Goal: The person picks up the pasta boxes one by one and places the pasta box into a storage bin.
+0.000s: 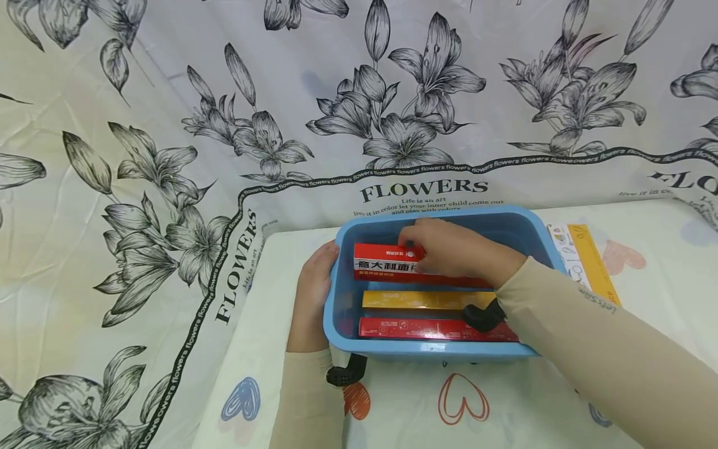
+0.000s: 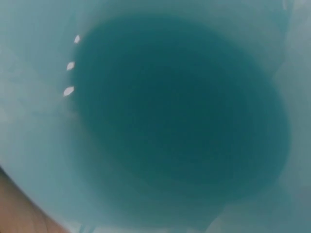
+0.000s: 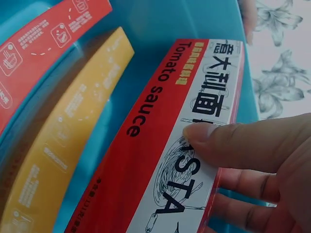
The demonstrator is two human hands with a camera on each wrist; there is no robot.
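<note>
A blue plastic bin (image 1: pixel 437 348) stands on the table with several slim boxes inside. My right hand (image 1: pixel 454 249) reaches into it and grips a red and white pasta box (image 1: pixel 387 262). In the right wrist view the thumb presses the printed front of this box, marked "Tomato sauce", while the fingers go behind it. A yellow box (image 1: pixel 421 300) and another red box (image 1: pixel 415 328) lie nearer the bin's front wall, side by side. My left hand (image 1: pixel 315 293) lies along the outside of the bin's left wall, fingertips near the rim. Blue wall (image 2: pixel 184 116) fills the left wrist view.
Right of the bin, a white and yellow box (image 1: pixel 591 259) lies on the heart-patterned cloth (image 1: pixel 415 399), partly behind the right sleeve. A flower-print curtain (image 1: pixel 336 187) hangs behind the bin and down the left side.
</note>
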